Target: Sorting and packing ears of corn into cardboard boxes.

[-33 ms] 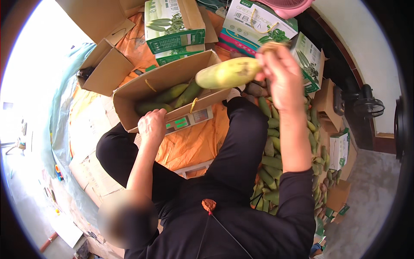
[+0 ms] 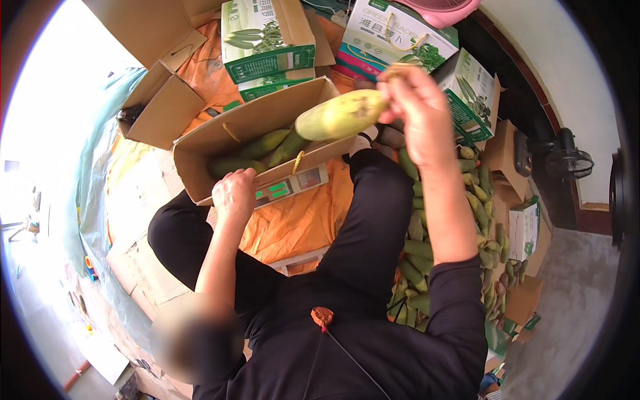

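Note:
My right hand [image 2: 417,120] pinches a large pale yellow-green radish [image 2: 341,116] by one end, with dark spots near the fingers. Its other end hangs over the right part of an open long cardboard box [image 2: 257,110]. Inside the box lie several darker green radishes [image 2: 265,143]. My left hand [image 2: 235,194] has its fingers hooked over the near wall of the box, towards the left corner. The box rests on a digital scale [image 2: 312,178] with a lit green display, partly hidden beneath it. A yellow rope handle [image 2: 299,162] hangs on the near wall.
Many green radishes [image 2: 418,263] are heaped right of my leg. Printed green-and-white cartons [image 2: 268,47] stand at the back, and another carton [image 2: 467,90] at the back right. A pink basin-like object [image 2: 443,8], a black fan [image 2: 569,163] and an open brown box [image 2: 163,107] surround me.
My right hand has shifted slightly left with the pale radish, bringing it further over the box. The left hand stays on the box wall.

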`<state>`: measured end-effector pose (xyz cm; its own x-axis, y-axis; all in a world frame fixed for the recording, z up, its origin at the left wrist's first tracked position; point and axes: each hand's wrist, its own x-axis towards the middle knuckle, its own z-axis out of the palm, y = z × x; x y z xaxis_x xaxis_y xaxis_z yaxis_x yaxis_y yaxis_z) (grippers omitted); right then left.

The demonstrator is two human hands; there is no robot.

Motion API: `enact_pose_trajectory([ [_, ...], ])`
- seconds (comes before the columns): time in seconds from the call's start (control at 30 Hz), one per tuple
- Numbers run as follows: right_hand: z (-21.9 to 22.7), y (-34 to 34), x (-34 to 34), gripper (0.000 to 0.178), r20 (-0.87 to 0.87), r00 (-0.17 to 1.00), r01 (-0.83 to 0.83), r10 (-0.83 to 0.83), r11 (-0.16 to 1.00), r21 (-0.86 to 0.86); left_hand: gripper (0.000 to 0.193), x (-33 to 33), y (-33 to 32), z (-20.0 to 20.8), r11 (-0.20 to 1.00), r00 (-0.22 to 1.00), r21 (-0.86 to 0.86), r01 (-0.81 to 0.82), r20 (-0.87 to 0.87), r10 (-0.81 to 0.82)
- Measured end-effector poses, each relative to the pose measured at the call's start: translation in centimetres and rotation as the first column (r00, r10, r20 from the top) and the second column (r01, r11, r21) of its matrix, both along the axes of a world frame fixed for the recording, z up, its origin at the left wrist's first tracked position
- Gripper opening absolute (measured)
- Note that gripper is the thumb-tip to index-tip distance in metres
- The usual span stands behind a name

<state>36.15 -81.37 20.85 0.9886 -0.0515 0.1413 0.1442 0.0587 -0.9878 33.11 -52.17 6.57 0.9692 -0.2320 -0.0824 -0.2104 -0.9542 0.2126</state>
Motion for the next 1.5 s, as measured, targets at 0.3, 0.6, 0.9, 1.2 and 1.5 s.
enact_pose_trajectory([
  [0.3,-8.5,8.2,3.3,0.012,0.163,0.987,0.137,-0.006,0.579,-0.804,0.009,0.4,-1.0,0.7,0.999,0.999,0.033,-0.016,-0.036,0.017],
  [0.6,-6.1,9.2,-2.6,0.014,0.115,0.987,-0.031,0.115,0.829,-0.559,0.013,0.3,-0.4,-0.3,0.999,0.999,-0.029,0.024,-0.024,-0.024],
  [0.9,-8.9,-6.5,-9.2,0.013,0.018,0.921,0.349,-0.389,0.804,-0.481,0.016,0.2,-0.5,0.0,0.999,0.999,0.037,0.040,-0.011,-0.040],
  [1.2,-24.9,-21.4,-25.2,0.021,-0.241,0.499,0.296,-0.832,0.426,-0.855,0.017,0.4,-1.0,0.2,0.997,0.998,0.073,-0.017,-0.053,0.021],
  [1.5,-35.6,-22.6,-38.1,0.031,-0.349,0.084,0.187,-0.933,0.359,-0.915,0.016,0.2,-0.3,-0.5,0.999,1.000,0.037,0.014,-0.018,-0.013],
])
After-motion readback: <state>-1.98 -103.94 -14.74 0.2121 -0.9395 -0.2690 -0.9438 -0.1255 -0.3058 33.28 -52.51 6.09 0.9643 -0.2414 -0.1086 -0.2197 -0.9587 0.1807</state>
